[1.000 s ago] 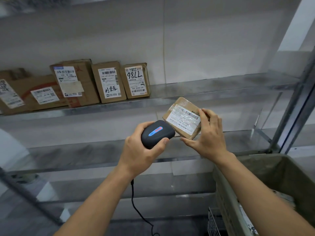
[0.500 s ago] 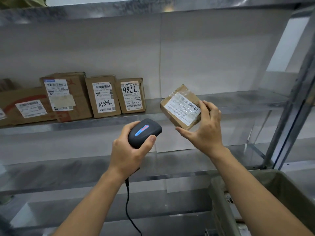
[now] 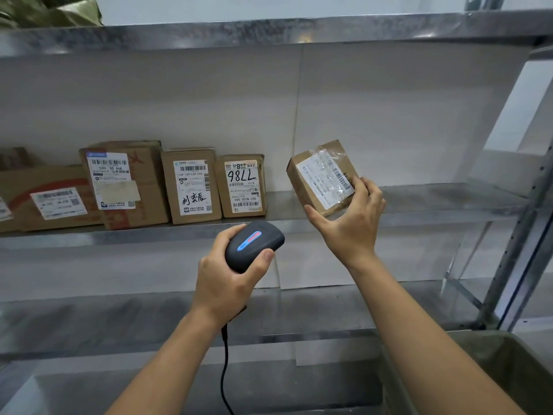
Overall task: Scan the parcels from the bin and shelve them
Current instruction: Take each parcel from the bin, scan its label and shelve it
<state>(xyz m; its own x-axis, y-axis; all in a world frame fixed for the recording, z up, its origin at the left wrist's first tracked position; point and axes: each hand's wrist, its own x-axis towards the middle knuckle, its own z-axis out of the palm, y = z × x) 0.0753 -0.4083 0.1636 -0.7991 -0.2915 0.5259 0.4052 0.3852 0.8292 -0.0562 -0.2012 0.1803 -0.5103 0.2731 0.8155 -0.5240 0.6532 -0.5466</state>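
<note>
My right hand [image 3: 351, 223] grips a small brown cardboard parcel [image 3: 321, 176] by its lower right corner, tilted, with its white barcode label under clear tape facing me. It hangs in front of the middle shelf [image 3: 434, 202], right of the shelved boxes. My left hand [image 3: 230, 280] holds a dark corded barcode scanner [image 3: 254, 245] with a red and blue stripe, below and left of the parcel. The grey bin [image 3: 490, 363] sits at the lower right; its contents are out of view.
Several labelled cardboard boxes [image 3: 191, 185] stand in a row on the left part of the middle shelf. Bare shelf surface lies to their right. A metal upright [image 3: 520, 244] stands at the right. The scanner cable [image 3: 224, 369] hangs down between my arms.
My right hand has lifted the parcel up and to the right, from beside the scanner to the level of the middle shelf. The scanner and the parcel have drawn apart. My view has tilted upward.
</note>
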